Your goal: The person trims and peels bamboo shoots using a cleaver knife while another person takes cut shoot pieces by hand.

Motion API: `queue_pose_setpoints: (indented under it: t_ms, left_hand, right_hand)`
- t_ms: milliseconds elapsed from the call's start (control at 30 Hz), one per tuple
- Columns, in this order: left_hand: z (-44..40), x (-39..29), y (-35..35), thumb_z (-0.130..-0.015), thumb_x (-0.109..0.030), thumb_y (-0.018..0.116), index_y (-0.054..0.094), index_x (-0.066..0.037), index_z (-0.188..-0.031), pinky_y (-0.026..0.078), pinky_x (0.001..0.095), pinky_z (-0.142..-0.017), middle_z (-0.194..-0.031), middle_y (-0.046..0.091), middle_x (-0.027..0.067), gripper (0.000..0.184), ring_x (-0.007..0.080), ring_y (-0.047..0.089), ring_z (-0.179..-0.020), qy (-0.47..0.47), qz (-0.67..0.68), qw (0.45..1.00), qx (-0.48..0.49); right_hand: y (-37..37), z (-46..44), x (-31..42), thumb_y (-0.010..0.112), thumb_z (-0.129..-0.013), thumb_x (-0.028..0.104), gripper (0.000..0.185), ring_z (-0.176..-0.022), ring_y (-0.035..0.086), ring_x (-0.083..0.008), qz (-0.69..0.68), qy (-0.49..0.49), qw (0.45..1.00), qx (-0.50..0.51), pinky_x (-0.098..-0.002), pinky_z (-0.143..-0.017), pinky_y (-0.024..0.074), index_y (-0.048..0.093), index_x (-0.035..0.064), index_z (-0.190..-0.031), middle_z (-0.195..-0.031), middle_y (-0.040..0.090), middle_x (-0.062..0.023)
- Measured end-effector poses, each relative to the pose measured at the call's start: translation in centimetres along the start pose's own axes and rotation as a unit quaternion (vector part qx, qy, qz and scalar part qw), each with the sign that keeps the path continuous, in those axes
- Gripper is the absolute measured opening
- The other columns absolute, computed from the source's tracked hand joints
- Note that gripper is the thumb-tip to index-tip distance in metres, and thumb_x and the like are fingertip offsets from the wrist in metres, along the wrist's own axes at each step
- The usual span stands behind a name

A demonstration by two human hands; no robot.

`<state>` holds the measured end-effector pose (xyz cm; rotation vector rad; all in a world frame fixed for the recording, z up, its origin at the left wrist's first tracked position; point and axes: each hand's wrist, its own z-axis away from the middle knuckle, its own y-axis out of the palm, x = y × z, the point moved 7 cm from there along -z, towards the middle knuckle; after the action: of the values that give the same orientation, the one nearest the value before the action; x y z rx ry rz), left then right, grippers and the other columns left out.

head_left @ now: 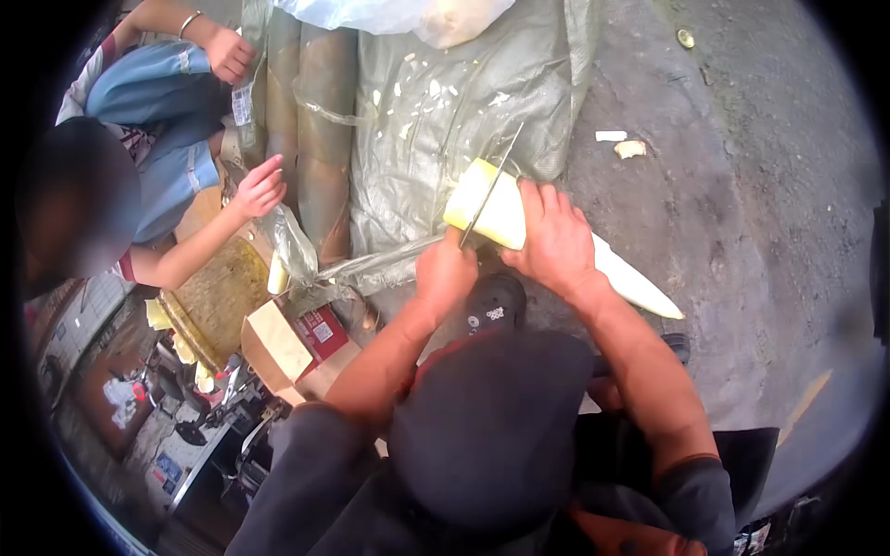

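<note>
Gripping the peeled bamboo shoot [505,213], judged firm, weighty and slick, the right fingers [532,199] suitably span its thick body; the left fingers [452,248] clasp the knife [491,185].

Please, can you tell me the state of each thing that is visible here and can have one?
Knife: gripped in the left hand, blade across the vegetable.
Pale vegetable: held by the right hand, one end blunt, the other pointed.
Plastic sheet: spread out, wrinkled, pale scraps on it.
Cardboard box: open or closed, I cannot tell.
</note>
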<state>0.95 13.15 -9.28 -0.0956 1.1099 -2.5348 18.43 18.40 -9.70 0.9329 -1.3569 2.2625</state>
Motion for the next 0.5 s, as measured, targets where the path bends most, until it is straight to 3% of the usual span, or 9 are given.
queue_pose_setpoints:
  t_ms: [200, 300, 367, 500]
  left_hand:
    - [0.0, 0.2, 0.0, -0.088, -0.015, 0.061, 0.061, -0.004, -0.109, 0.052, 0.0563, -0.070, -0.074, 0.069, 0.0236, 0.024, 0.0452, 0.067, -0.072, 0.073, 0.012, 0.996, -0.053]
    - [0.5, 0.5, -0.1, -0.088, -0.015, 0.062, 0.062, -0.004, -0.106, 0.052, 0.0559, -0.068, -0.071, 0.069, 0.0211, 0.020, 0.0433, 0.068, -0.069, 0.097, 0.041, 0.993, -0.060]
    - [2.1, 1.2, -0.3, -0.089, -0.014, 0.061, 0.063, -0.005, -0.101, 0.051, 0.0548, -0.063, -0.069, 0.068, 0.0198, 0.015, 0.0424, 0.067, -0.066, 0.147, 0.070, 0.982, -0.101]
    - [7.0, 3.4, -1.4, -0.088, -0.013, 0.064, 0.062, -0.006, -0.093, 0.050, 0.0525, -0.058, -0.067, 0.066, 0.0196, 0.009, 0.0421, 0.065, -0.062, 0.191, 0.158, 0.958, -0.147]
  right_hand:
    - [-2.1, -1.1, -2.0, 0.086, -0.064, 0.032, 0.094, -0.111, 0.063, -0.0379, -0.049, 0.071, 0.995, 0.056, -0.0445, -0.094, 0.0537, 0.043, 0.0055, -0.143, -0.125, 0.057, -0.0190]
    - [-6.2, 0.0, -3.8, 0.085, -0.067, 0.033, 0.096, -0.115, 0.062, -0.0384, -0.004, 0.138, 0.990, -0.013, -0.0457, -0.099, 0.0531, 0.039, 0.0070, -0.148, -0.131, 0.056, -0.0193]
    - [-8.4, 0.7, -5.9, 0.087, -0.067, 0.036, 0.096, -0.109, 0.063, -0.0394, 0.037, 0.159, 0.981, -0.104, -0.0504, -0.091, 0.0538, 0.039, 0.0089, -0.145, -0.124, 0.055, -0.0198]
    - [-10.7, 1.5, -9.3, 0.088, -0.067, 0.047, 0.105, -0.122, 0.057, -0.0400, 0.047, 0.205, 0.972, -0.101, -0.0495, -0.101, 0.0492, 0.036, 0.0060, -0.148, -0.134, 0.052, -0.0201]
